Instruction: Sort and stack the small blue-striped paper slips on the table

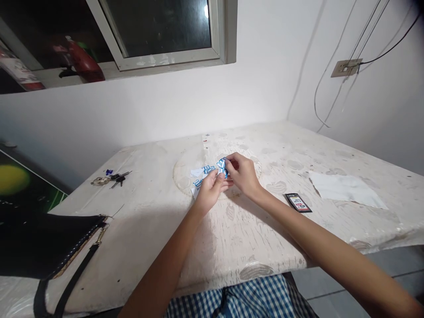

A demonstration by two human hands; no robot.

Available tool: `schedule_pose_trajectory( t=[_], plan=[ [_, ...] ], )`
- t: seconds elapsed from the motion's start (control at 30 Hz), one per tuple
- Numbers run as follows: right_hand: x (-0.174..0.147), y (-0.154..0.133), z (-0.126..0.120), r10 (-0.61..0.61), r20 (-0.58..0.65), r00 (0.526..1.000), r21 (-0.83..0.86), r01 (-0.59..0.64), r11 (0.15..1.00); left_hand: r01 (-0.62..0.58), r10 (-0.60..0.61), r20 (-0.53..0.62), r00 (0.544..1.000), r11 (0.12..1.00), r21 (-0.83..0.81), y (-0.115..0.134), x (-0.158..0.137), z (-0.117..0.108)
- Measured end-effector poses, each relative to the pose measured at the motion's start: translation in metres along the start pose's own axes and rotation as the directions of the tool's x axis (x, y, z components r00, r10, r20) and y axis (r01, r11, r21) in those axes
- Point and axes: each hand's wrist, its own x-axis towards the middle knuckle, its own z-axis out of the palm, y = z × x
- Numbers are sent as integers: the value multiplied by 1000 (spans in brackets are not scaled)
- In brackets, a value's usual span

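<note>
Between my two hands, above the middle of the table, is a small white paper cutout (221,167) with blue line drawing on it. My left hand (211,189) pinches its lower part between thumb and fingers. My right hand (243,173) grips the upper right edge, thumb and forefinger closed on it. Just left of the hands, other blue-and-white paper pieces (208,169) lie on the table, partly covered by my left hand. What is printed on the pieces is too small to make out.
A patterned cloth covers the table (251,247). Keys (118,178) lie at the left, near a black bag (49,243) with a strap. To the right are a black packet with a label (298,202) and a white cloth (346,190). Bottles (84,62) stand on the window sill.
</note>
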Motion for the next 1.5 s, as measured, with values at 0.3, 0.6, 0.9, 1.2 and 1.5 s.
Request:
schedule_pose_trajectory(
  t=[0.3,0.6,0.9,1.2,1.5],
  plan=[
    [-2,2,3,-5,-38,999,-9,4,1000,-18,18,-18,1000,1000,7,-4,1,2],
    [16,-1,-19,12,-84,996,104,-3,995,26,-27,-59,998,999,-19,-1,-1,3],
    [19,5,-20,79,193,978,-6,-80,997,-8,8,-12,1000,1000,-5,-8,1,1],
    [16,7,-19,53,278,959,-22,-48,999,-10,10,-24,1000,1000,4,-3,-1,5],
    [12,5,-12,63,349,935,132,-116,984,-31,31,-29,999,1000,-2,-4,2,4]
  ],
)
